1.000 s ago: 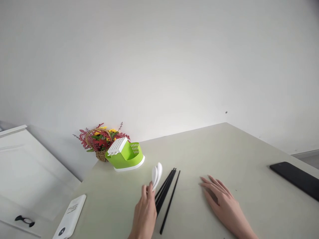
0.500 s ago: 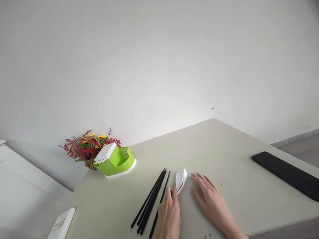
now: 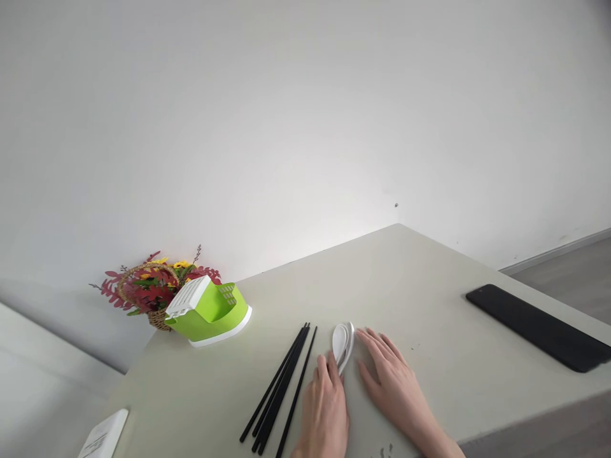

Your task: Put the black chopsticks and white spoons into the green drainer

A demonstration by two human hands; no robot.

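Note:
My left hand (image 3: 326, 407) grips the handles of a small stack of white spoons (image 3: 342, 341), whose bowls rest on the pale table (image 3: 429, 305). Flat on the table just right of the spoons lies my right hand (image 3: 394, 388), fingers spread and holding nothing. Several black chopsticks (image 3: 281, 388) lie side by side just left of my left hand. A green and white cutlery holder (image 3: 207, 310) stands further back on the left.
A basket of red and yellow flowers (image 3: 146, 292) sits behind the holder at the table's back left corner. A black flat device (image 3: 537, 326) lies near the right edge. A white device (image 3: 102, 436) lies at the front left.
My left hand carried the spoons from left of the chopsticks over to their right and lowered them onto the table beside my right hand. The view shifted right.

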